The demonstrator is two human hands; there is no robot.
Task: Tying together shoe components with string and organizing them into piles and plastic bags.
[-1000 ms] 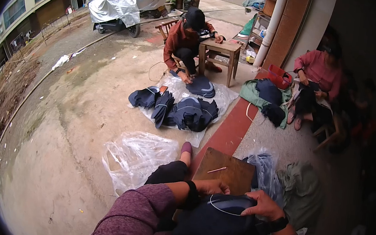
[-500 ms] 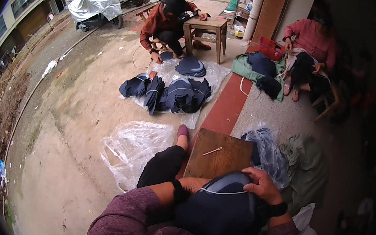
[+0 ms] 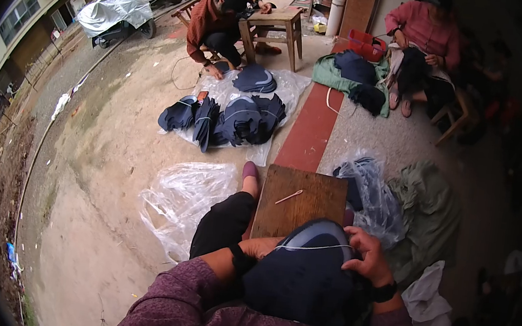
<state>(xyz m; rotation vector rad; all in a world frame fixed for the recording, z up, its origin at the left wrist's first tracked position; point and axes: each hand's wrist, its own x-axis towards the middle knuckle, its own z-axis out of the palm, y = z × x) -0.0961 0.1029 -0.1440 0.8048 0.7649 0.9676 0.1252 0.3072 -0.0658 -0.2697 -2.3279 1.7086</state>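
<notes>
A dark navy cap piece (image 3: pixel 307 278) with a light blue rim and a white cord across it rests in my lap. My left hand (image 3: pixel 266 247) grips its left edge, fingers partly hidden under the cloth. My right hand (image 3: pixel 367 256) clasps its right rim, with a dark band on the wrist. Just beyond my hands stands a small wooden board (image 3: pixel 301 202) with a thin light stick (image 3: pixel 289 196) lying on it.
Clear plastic sheeting (image 3: pixel 182 202) lies to my left, a clear bag of dark pieces (image 3: pixel 370 191) and green cloth (image 3: pixel 426 214) to my right. Navy cap stacks (image 3: pixel 227 120) lie ahead. One person (image 3: pixel 216 19) crouches by a wooden stool (image 3: pixel 280 27); another (image 3: pixel 419 46) sits at the right.
The view has tilted down and nearer to my lap. My right hand has shifted along the cap's rim while both hands keep hold of it.
</notes>
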